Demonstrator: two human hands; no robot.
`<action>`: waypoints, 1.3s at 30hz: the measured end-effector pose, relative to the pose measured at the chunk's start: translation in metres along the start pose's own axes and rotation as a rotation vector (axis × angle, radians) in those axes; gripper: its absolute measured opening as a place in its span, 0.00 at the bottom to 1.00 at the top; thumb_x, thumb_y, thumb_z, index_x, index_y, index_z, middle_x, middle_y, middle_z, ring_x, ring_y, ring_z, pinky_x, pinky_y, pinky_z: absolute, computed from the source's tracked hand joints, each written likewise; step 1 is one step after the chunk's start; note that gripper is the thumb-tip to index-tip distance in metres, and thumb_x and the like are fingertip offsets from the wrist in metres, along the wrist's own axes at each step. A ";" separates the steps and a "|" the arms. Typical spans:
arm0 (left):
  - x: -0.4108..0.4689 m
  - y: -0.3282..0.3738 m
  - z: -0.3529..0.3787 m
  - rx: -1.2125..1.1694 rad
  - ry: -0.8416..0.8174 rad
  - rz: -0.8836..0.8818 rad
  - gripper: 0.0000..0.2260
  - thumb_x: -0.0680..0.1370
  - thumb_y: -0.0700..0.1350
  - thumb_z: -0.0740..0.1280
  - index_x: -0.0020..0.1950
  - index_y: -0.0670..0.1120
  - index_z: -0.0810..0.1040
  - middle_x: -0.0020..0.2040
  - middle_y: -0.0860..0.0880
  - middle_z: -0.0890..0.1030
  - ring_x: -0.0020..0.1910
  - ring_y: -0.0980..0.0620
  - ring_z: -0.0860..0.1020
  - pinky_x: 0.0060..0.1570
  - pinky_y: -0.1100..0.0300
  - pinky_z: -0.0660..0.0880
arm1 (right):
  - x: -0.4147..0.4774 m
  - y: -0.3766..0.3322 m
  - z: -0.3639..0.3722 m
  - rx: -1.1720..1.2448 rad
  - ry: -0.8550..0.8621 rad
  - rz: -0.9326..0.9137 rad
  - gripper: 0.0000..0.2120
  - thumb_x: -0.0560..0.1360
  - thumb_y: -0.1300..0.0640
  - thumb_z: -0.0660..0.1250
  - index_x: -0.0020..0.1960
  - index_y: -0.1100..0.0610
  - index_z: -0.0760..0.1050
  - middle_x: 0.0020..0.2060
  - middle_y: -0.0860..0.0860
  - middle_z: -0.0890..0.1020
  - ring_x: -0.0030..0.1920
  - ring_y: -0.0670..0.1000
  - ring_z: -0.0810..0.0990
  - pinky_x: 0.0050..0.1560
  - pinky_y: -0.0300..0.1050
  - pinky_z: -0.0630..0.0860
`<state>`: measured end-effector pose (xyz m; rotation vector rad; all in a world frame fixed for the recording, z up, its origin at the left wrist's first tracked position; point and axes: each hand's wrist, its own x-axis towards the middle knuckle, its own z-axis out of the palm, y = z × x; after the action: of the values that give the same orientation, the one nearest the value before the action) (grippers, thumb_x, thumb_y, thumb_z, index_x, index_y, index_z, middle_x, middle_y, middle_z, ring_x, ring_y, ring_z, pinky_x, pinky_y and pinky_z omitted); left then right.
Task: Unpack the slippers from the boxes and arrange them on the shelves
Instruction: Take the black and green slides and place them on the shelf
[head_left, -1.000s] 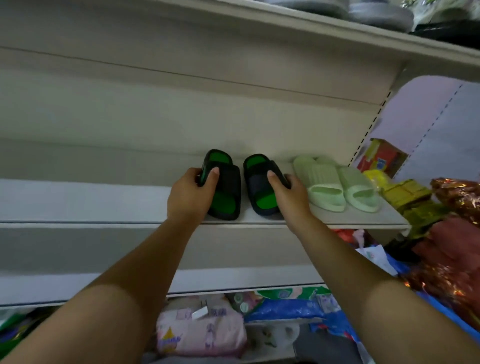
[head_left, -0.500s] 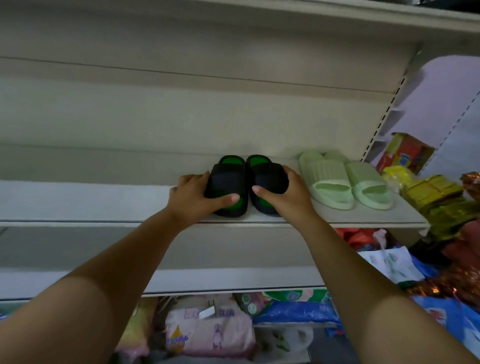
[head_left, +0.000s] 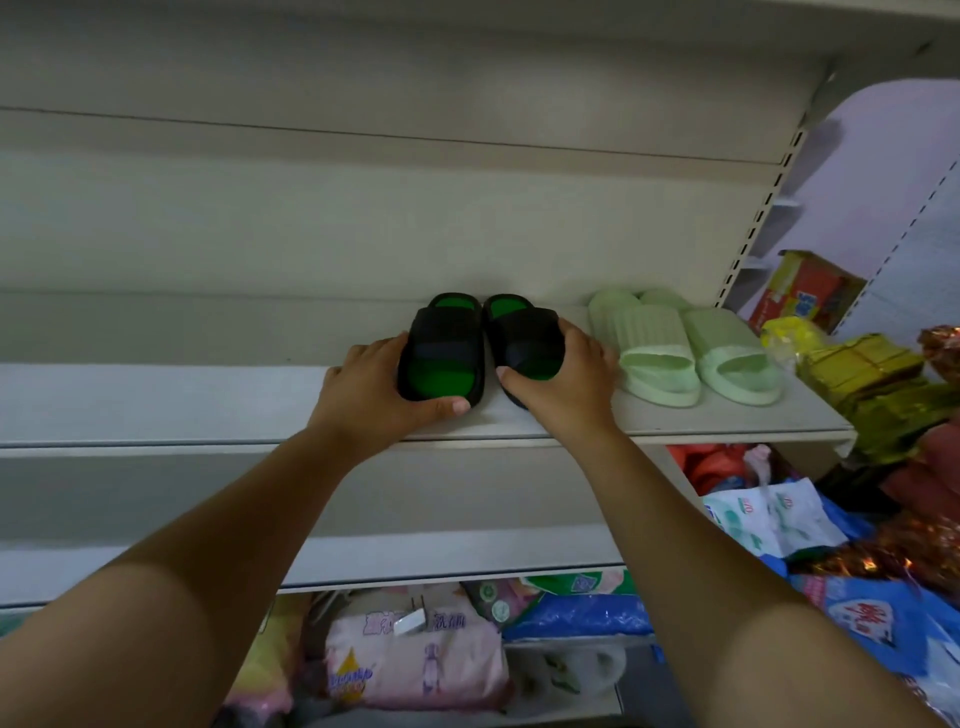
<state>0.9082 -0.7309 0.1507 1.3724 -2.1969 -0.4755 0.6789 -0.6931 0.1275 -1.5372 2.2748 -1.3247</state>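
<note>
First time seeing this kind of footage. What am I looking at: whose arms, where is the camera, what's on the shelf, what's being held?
No machine here: these are a person's bare arms, filmed by one wide-angle camera worn on the head, looking forward and down. The left hand grips the left black-and-green slipper; the right hand grips the right black-and-green slipper. Both slippers stand side by side on the white shelf. A pale green pair sits beside them to the right. Packaged goods lie on a lower shelf.
</note>
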 end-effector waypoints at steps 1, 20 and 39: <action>0.001 -0.001 0.001 0.026 -0.009 0.002 0.42 0.67 0.72 0.71 0.76 0.56 0.66 0.71 0.50 0.74 0.71 0.46 0.69 0.68 0.46 0.67 | -0.001 0.000 0.001 -0.046 0.039 -0.008 0.43 0.65 0.37 0.76 0.75 0.50 0.67 0.69 0.51 0.72 0.71 0.57 0.64 0.72 0.57 0.65; 0.009 0.002 0.008 0.207 -0.023 -0.009 0.36 0.75 0.72 0.61 0.80 0.60 0.58 0.71 0.49 0.75 0.73 0.46 0.65 0.67 0.45 0.63 | 0.002 0.001 0.004 -0.028 0.028 0.023 0.43 0.71 0.38 0.74 0.78 0.55 0.63 0.71 0.56 0.69 0.73 0.58 0.64 0.73 0.53 0.66; -0.061 -0.021 -0.080 0.125 0.001 0.298 0.34 0.78 0.65 0.66 0.79 0.51 0.66 0.77 0.50 0.69 0.75 0.47 0.66 0.74 0.49 0.62 | -0.088 -0.064 -0.059 -0.412 -0.210 -0.140 0.42 0.75 0.32 0.66 0.81 0.53 0.59 0.81 0.54 0.59 0.79 0.58 0.57 0.77 0.51 0.56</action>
<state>0.9923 -0.6868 0.1908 1.0758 -2.4119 -0.2317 0.7375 -0.5957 0.1762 -1.8824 2.4428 -0.6964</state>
